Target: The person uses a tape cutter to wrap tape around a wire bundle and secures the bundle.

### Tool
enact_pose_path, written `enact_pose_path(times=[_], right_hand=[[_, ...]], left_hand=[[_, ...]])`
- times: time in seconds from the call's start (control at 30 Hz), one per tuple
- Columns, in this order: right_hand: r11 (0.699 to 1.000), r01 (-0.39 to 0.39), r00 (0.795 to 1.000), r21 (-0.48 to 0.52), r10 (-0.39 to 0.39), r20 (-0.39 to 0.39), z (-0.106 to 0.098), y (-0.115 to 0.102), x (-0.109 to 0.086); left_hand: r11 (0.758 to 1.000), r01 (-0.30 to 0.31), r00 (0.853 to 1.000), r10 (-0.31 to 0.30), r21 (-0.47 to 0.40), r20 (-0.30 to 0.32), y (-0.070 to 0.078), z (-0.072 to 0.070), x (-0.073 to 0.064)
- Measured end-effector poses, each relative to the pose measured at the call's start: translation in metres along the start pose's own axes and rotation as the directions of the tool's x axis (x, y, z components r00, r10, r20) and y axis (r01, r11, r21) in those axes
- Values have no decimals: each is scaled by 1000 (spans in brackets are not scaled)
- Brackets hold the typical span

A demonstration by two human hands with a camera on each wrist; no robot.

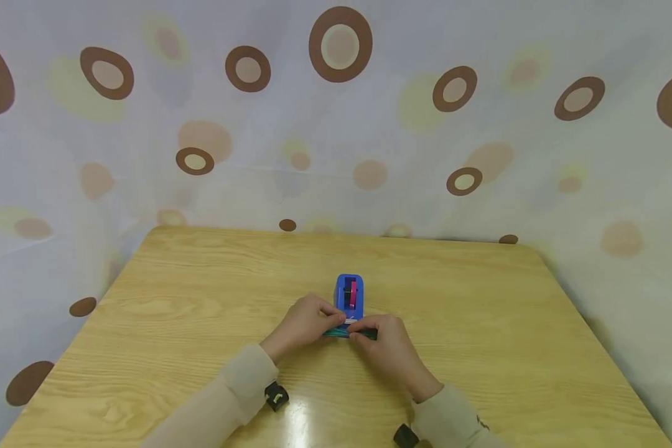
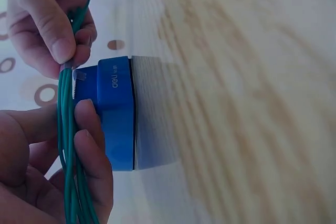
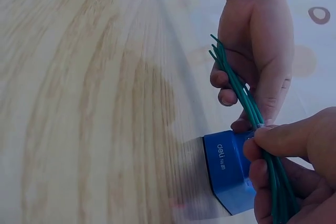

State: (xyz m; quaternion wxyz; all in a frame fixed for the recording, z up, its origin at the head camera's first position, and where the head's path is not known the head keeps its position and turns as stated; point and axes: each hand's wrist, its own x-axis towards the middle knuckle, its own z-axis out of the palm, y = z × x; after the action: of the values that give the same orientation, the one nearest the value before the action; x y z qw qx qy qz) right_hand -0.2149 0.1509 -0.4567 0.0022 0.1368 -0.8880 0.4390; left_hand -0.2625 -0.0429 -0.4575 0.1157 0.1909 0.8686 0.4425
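A bundle of thin green wires [image 2: 67, 114] lies across the front of a blue tape dispenser [image 1: 350, 315], close to its toothed cutter. My left hand [image 1: 310, 320] holds one part of the bundle between thumb and fingers. With thumb and fingertips my right hand [image 1: 389, 348] pinches the bundle near its middle, where a small band of clear tape [image 2: 66, 65] shows. In the right wrist view the loose wire ends spread beside the left hand [image 3: 257, 40]. A pink tape roll [image 1: 353, 294] sits in the dispenser.
The dispenser stands on a light wooden table [image 1: 201, 280], near its middle. Behind the table hangs a pale cloth [image 1: 336, 124] with brown ring patterns. Dark devices [image 1: 277, 396] are strapped at both wrists.
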Motion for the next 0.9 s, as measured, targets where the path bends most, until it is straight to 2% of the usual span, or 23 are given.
enact_pose_path(times=[0.47, 0.67, 0.9], right_hand=[[1000, 23, 1000, -9, -23, -21, -6, -11, -2], [993, 117, 992, -4, -117, -41, -16, -15, -5], [975, 214, 974, -60, -218, -61, -30, -20, -11]], left_hand=[[1000, -11, 999, 11, -6, -47, 10, -6, -8], [999, -26, 1000, 26, -28, -16, 23, -12, -13], [998, -49, 998, 50, -41, 35, 38, -16, -21]])
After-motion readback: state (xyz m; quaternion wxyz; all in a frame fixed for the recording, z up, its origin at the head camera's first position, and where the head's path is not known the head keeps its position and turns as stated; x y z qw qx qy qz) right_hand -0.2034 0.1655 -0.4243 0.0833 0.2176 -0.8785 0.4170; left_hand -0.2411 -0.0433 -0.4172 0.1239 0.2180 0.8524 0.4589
